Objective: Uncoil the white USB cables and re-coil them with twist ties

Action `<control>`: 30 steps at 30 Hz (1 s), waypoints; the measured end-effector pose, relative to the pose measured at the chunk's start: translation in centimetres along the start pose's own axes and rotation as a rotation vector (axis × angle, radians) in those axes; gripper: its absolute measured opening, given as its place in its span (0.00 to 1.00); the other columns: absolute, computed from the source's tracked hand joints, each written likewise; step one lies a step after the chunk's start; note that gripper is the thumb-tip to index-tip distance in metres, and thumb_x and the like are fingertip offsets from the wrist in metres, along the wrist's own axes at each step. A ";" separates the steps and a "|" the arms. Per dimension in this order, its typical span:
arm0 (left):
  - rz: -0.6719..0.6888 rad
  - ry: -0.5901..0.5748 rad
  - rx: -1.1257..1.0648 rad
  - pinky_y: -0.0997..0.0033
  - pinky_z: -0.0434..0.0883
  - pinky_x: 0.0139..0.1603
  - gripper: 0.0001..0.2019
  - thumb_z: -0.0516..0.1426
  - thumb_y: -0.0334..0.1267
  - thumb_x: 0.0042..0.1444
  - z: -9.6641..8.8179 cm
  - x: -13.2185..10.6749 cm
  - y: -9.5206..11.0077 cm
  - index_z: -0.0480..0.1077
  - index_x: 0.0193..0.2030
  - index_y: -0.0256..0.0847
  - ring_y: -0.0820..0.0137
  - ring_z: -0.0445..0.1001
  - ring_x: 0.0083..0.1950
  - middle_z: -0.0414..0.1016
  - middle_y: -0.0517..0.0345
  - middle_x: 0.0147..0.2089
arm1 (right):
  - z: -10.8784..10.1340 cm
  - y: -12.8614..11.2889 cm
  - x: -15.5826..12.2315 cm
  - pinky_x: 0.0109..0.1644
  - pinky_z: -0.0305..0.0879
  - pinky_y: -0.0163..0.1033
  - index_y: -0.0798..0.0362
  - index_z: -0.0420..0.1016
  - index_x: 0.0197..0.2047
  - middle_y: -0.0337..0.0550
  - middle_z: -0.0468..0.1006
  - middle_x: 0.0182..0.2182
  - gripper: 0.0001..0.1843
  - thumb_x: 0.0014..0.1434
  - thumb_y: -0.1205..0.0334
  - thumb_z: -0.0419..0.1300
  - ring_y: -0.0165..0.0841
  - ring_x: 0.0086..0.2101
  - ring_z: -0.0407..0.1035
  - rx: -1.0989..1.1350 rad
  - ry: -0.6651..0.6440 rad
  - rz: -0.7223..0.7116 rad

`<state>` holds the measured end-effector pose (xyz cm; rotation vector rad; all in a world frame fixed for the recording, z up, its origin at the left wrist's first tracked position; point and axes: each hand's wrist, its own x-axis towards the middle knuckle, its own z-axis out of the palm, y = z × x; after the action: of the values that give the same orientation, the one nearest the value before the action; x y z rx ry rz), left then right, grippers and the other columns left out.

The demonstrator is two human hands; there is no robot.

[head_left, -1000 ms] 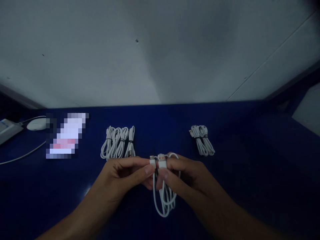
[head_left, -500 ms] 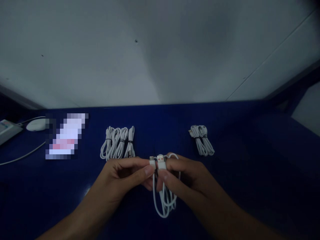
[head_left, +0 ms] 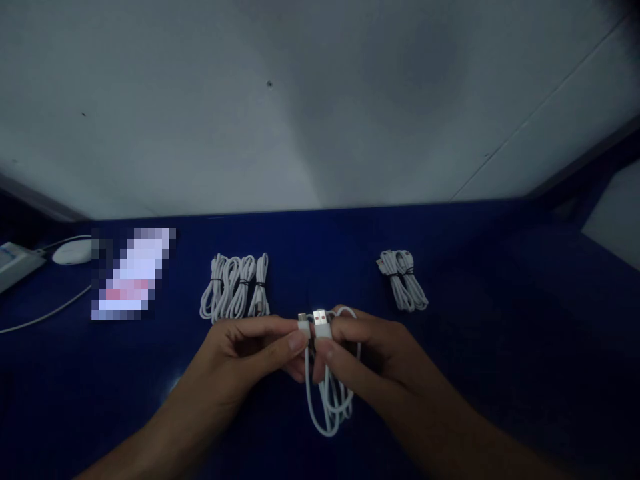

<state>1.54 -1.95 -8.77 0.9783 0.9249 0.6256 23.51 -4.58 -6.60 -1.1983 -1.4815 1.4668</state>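
Near the bottom centre of the frame, the left hand [head_left: 240, 357] and the right hand [head_left: 373, 360] meet over a blue table [head_left: 500, 320]. Both pinch a looped white cable [head_left: 327, 393] with thumbs and forefingers closed tight on its two plug ends, which stand upright side by side; the loops hang below the fingers. Just above the left hand lies a row of tied cable bundles [head_left: 235, 287]. Right of centre lies a single tied bundle [head_left: 404, 280]. At the far left edge sits a white mouse [head_left: 73, 251].

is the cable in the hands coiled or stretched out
Coiled: the cable hangs in loops, its plugs pinched side by side on top.
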 end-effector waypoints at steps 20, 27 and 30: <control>-0.008 -0.018 -0.004 0.67 0.77 0.55 0.10 0.63 0.37 0.74 0.2 0.1 0.2 0.89 0.49 0.45 0.64 0.85 0.47 0.90 0.52 0.45 | 0.0 -0.1 -0.2 0.44 0.65 0.41 0.50 0.81 0.34 0.38 0.78 0.37 0.17 0.77 0.62 0.59 0.32 0.39 0.71 0.047 -0.018 0.006; -0.020 0.016 0.018 0.69 0.77 0.52 0.09 0.64 0.38 0.73 0.1 0.2 0.2 0.88 0.52 0.46 0.66 0.84 0.44 0.88 0.54 0.41 | -0.2 -0.1 -0.2 0.46 0.68 0.42 0.50 0.82 0.35 0.40 0.81 0.38 0.17 0.77 0.60 0.59 0.34 0.41 0.75 0.041 -0.022 0.006; -0.013 0.016 0.031 0.69 0.77 0.51 0.09 0.64 0.40 0.73 0.1 0.1 0.1 0.88 0.52 0.47 0.66 0.84 0.44 0.89 0.53 0.42 | -0.2 -0.1 -0.1 0.46 0.68 0.43 0.49 0.82 0.35 0.40 0.83 0.39 0.16 0.77 0.61 0.59 0.35 0.42 0.76 0.047 -0.027 0.006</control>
<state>1.68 -1.81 -8.70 0.9954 0.9573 0.6103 23.73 -4.63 -6.49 -1.1596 -1.4543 1.5193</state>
